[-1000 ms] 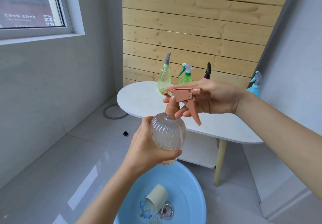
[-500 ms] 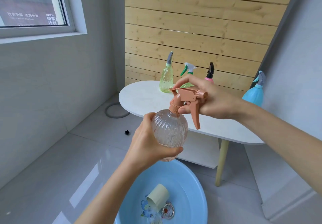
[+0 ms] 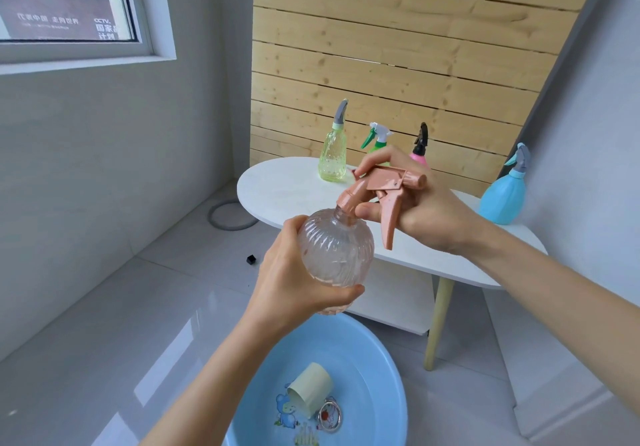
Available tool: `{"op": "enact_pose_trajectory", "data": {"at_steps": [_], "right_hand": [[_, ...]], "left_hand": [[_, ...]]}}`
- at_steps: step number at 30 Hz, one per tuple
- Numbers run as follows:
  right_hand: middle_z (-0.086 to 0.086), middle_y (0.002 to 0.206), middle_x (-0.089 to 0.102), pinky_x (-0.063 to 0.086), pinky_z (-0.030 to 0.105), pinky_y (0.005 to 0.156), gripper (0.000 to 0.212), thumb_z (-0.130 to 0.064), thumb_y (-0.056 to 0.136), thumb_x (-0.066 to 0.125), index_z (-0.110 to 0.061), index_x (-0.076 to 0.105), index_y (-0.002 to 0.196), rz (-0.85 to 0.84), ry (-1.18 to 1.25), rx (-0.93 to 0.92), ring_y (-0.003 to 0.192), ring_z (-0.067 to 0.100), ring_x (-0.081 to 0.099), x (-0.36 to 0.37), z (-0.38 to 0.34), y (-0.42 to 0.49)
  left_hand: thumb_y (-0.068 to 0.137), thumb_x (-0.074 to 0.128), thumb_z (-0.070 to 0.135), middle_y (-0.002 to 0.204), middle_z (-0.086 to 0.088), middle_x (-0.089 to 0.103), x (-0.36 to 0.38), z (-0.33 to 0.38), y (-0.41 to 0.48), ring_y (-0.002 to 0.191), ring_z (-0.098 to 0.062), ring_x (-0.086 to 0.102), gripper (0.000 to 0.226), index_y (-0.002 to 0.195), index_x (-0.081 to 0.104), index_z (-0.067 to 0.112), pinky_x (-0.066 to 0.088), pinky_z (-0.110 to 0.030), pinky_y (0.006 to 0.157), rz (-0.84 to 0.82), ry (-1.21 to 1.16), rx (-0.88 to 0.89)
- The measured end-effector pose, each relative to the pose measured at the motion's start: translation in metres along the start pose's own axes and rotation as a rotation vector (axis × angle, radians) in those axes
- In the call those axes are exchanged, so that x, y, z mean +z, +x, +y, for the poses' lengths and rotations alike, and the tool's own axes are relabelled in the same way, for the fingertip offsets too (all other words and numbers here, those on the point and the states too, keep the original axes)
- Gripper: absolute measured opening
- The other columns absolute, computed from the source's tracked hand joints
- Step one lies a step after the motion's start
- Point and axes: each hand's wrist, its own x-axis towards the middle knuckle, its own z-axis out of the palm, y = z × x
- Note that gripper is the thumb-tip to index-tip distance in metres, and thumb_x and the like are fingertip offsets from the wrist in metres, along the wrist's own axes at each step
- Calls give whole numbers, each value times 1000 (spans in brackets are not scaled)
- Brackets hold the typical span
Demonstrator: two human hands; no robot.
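Observation:
A clear ribbed round spray bottle [image 3: 337, 249] is held in the air above a blue basin [image 3: 377, 359]. My left hand [image 3: 287, 279] grips its round body from the left and underneath. Its peach trigger head [image 3: 384, 187] sits on the neck, with the trigger lever hanging down to the right. My right hand [image 3: 422, 203] curls round the trigger head, thumb at the neck and fingers over the top.
The basin on the floor holds water, a pale green cup [image 3: 310, 388] lying on its side and a small metal ring. A white oval table [image 3: 277, 185] behind carries a light green bottle [image 3: 333, 154], a green-white sprayer [image 3: 375, 139], a pink bottle [image 3: 420, 151] and a blue bottle [image 3: 504, 196].
My right hand has turned on the trigger head, its fingers now wrapping over the top and the nozzle end pointing further right. The bottle stays in my left hand at about the same place.

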Motion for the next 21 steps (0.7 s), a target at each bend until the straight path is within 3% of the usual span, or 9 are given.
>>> {"op": "enact_pose_trajectory", "data": {"at_steps": [3, 8, 14, 21], "right_hand": [[4, 81, 61, 44, 9, 66, 36, 8, 76, 74, -8, 53, 100, -21, -45, -3, 69, -1, 59, -2, -6, 2], [17, 83, 66, 47, 13, 69, 33, 9, 78, 72, -3, 55, 103, -122, -66, 35, 73, 7, 64, -5, -9, 5], [4, 83, 64, 43, 8, 66, 30, 9, 78, 72, 1, 57, 103, -260, -189, 72, 72, -4, 61, -15, -17, 4], [-2, 80, 63, 47, 10, 72, 37, 9, 77, 73, -6, 56, 107, -89, -136, 36, 73, -3, 63, -1, -9, -3]], "left_hand": [[45, 86, 48, 113, 17, 53, -1, 2, 1, 105, -5, 50, 96, 125, 36, 34, 44, -22, 84, 17, 34, 10], [46, 87, 47, 118, 13, 53, 1, 2, 1, 107, -8, 49, 101, 131, 36, 27, 41, -23, 86, 10, 78, 24], [44, 84, 53, 120, 15, 52, 0, 0, 0, 109, -8, 49, 102, 132, 39, 28, 43, -26, 88, -89, 111, 57], [45, 80, 51, 119, 15, 50, 0, 1, 1, 105, -8, 48, 98, 130, 39, 28, 40, -23, 84, -29, 111, 56]]}}
